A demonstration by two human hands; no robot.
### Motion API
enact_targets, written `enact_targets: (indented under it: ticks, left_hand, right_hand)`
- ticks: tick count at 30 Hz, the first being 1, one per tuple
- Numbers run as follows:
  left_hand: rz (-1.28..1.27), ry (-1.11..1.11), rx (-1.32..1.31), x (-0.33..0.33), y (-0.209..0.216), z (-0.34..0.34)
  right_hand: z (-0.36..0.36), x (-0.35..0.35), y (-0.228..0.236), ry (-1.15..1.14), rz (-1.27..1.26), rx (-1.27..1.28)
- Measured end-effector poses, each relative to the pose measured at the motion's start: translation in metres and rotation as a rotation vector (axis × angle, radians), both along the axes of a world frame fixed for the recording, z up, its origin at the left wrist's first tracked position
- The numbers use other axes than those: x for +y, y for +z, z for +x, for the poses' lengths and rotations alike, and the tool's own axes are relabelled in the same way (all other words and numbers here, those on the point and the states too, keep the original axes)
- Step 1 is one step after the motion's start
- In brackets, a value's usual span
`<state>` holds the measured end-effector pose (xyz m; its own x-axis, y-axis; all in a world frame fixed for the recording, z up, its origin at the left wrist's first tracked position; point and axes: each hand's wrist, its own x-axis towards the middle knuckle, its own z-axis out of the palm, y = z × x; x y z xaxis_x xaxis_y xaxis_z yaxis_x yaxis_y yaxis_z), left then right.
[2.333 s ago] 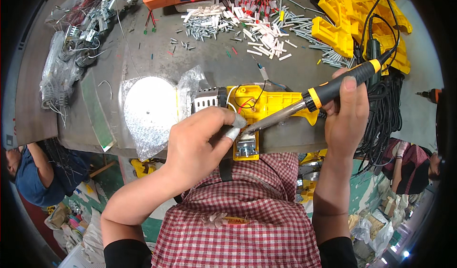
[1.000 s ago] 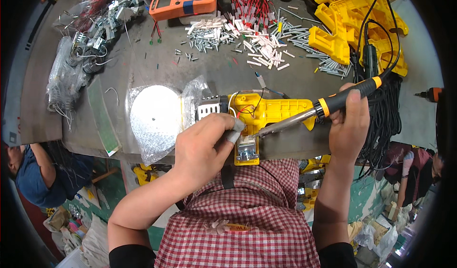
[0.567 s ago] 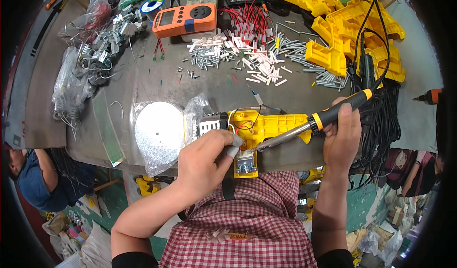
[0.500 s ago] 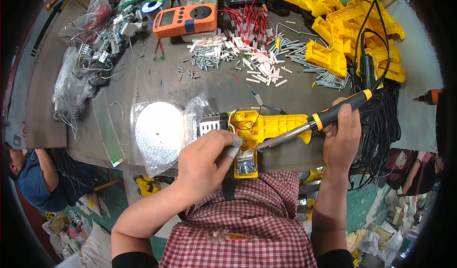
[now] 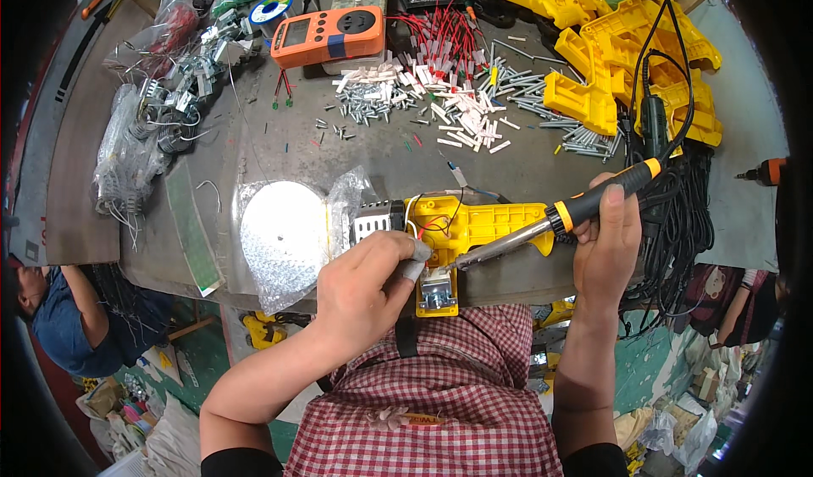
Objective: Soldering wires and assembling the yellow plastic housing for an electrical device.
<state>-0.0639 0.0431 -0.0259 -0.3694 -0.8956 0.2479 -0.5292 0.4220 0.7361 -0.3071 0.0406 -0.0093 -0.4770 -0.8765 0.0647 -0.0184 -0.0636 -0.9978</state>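
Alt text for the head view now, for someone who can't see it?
The right hand holds a soldering iron to an open yellow housing; the left hand is close to its wires. Beyond lie an orange meter, screws and yellow shells.

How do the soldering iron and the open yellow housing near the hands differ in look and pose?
Shape: the soldering iron is long and slim; the yellow housing is a broader, branching shell.
Colour: the iron has a black handle with yellow bands and a metal shaft; the housing is yellow.
Pose: the iron is held slanted in the right hand; the housing lies open side up.
Both show yellow.
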Motion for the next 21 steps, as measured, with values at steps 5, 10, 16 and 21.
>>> enact_targets:
  ticks: [5, 10, 16, 21]
  left_hand:
    - [-0.014, -0.005, -0.001, 0.0000, -0.0002, -0.0003]
    - [-0.010, -0.004, 0.001, 0.0000, -0.0011, -0.0001]
    - [-0.011, -0.003, -0.004, 0.0000, 0.0007, -0.0008]
    - [-0.013, -0.002, -0.008, 0.0004, 0.0002, -0.0007]
  right_hand:
    - [-0.0009, -0.0001, -0.0011, 0.014, -0.007, 0.004]
    - [0.0001, -0.0004, -0.0003, 0.012, -0.007, 0.011]
    - [-0.0010, -0.0003, -0.0015, 0.010, -0.007, -0.003]
    - [-0.0004, -0.0003, -0.0014, -0.002, 0.000, 0.011]
